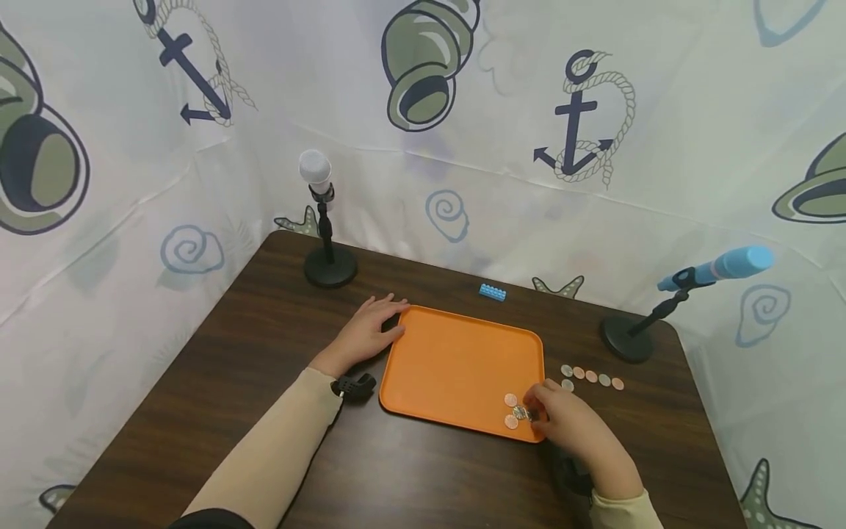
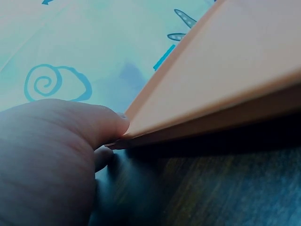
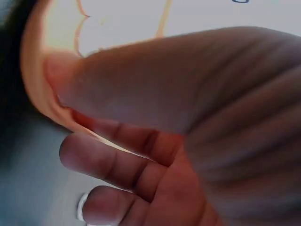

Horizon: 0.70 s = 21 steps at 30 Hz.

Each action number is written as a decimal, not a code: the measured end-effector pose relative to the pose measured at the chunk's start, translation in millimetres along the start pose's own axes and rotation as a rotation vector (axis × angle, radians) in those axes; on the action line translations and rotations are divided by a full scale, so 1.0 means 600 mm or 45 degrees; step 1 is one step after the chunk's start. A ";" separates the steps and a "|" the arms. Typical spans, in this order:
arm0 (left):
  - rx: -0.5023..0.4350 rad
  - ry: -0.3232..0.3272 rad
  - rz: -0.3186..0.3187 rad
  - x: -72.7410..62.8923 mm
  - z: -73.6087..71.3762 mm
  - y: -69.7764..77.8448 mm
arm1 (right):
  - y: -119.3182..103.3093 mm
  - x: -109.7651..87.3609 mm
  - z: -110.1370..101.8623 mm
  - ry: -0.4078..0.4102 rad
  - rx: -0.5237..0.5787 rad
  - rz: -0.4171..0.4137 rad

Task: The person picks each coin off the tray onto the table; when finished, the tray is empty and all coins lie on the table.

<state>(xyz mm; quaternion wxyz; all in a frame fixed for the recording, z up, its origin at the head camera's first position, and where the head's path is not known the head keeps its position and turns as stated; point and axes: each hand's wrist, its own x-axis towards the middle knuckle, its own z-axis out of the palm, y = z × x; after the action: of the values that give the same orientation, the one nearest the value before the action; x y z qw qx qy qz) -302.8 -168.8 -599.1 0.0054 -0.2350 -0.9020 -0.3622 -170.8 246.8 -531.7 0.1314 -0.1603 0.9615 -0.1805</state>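
An orange tray (image 1: pixel 463 360) lies on the dark wooden table. My left hand (image 1: pixel 366 334) touches its far left corner, fingers extended; in the left wrist view the thumb (image 2: pixel 110 127) rests at the tray's rim. At the near right corner, my right hand (image 1: pixel 571 422) bends over the tray and pinches a silvery coin (image 1: pixel 529 416) between thumb and fingers, mostly hidden. Beside it on the tray lie another silvery coin (image 1: pixel 518 413), a copper coin (image 1: pixel 510 400) and a second copper coin (image 1: pixel 511 422). The other right fingers (image 3: pixel 113 160) hang loosely curled outside the rim.
Right of the tray, a row of copper and silvery coins (image 1: pixel 591 376) lies on the table, with one silvery coin (image 1: pixel 568 384) just below it. A blue toy brick (image 1: pixel 492 292) sits behind the tray. Stands hold a white bulb (image 1: pixel 315 167) and a blue tube-shaped object (image 1: pixel 727 266).
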 end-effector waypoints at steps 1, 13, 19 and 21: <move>0.000 -0.003 -0.001 0.000 0.000 0.000 | -0.001 0.001 0.002 -0.007 0.006 0.023; 0.007 0.004 0.009 -0.002 0.001 0.003 | 0.008 -0.001 0.016 -0.017 0.110 -0.026; -0.009 0.011 0.001 -0.005 0.002 0.006 | 0.007 0.001 0.021 0.032 0.087 0.050; -0.020 0.028 0.009 -0.003 0.001 0.008 | 0.005 0.003 0.018 0.046 0.071 0.084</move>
<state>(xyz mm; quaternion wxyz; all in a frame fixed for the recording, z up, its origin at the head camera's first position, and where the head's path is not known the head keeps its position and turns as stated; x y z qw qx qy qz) -298.9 -166.1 -597.0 0.0148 -0.2341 -0.8981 -0.3719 -169.6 245.6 -543.0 0.1241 -0.1215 0.9631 -0.2055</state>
